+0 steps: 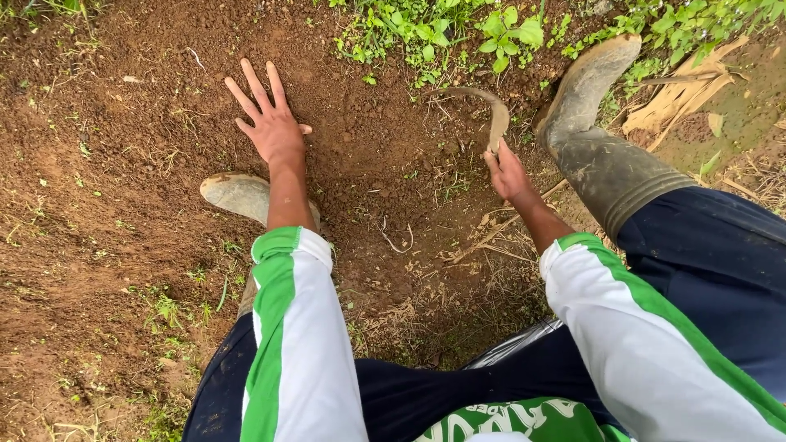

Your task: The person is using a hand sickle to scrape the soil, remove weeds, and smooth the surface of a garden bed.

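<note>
My left hand [270, 123] is stretched out over bare brown soil [123, 188], fingers spread wide and holding nothing. My right hand [508, 173] is closed around the handle of a small curved sickle [490, 110], whose rusty blade arcs up and to the left above the hand, its tip near the green weeds [434, 37]. Both arms wear white sleeves with a green stripe.
My two muddy rubber boots stand on the soil: the left boot [237, 195] partly behind my left forearm, the right boot [594, 123] beside the sickle. Dry grass and roots [483, 241] lie between them. Dried leaves [684, 90] lie at the upper right.
</note>
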